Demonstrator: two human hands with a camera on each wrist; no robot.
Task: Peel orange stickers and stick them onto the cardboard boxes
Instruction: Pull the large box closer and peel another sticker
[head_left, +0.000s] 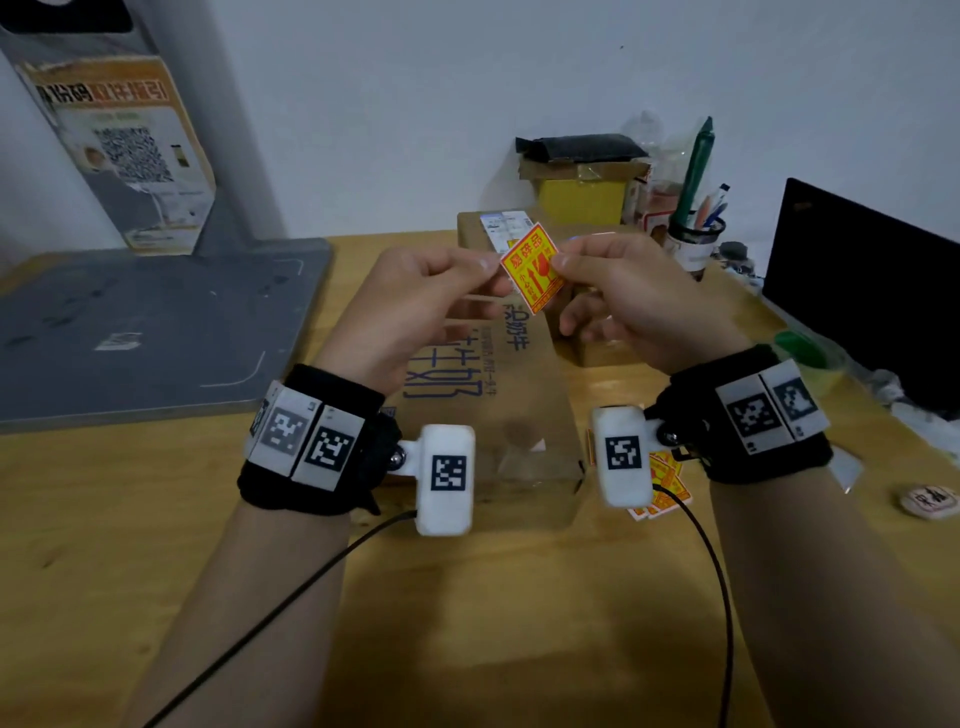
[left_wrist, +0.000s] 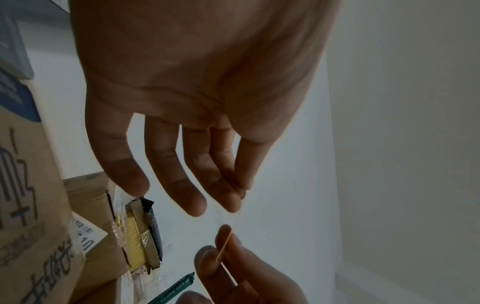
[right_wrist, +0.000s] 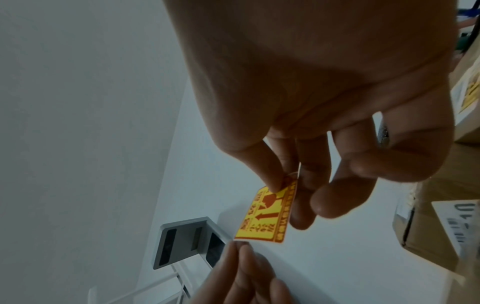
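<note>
An orange-and-yellow sticker (head_left: 532, 267) is held in the air between both hands, above a long cardboard box (head_left: 498, 410) printed with blue characters. My left hand (head_left: 496, 270) pinches the sticker's left corner; my right hand (head_left: 563, 262) pinches its right edge with thumb and forefinger. In the right wrist view the sticker (right_wrist: 267, 216) hangs from my right hand (right_wrist: 288, 183). The left wrist view shows it edge-on (left_wrist: 226, 244) below my left hand (left_wrist: 241, 191). A second cardboard box (head_left: 483, 234) with a white label lies behind. More orange stickers (head_left: 662, 488) lie on the table under my right wrist.
A grey stand base (head_left: 156, 322) covers the table's left side. At the back right are a yellow box (head_left: 582, 200), a pen holder (head_left: 693, 239) and a black monitor (head_left: 857, 291). A round wooden piece (head_left: 930, 501) lies near the right edge.
</note>
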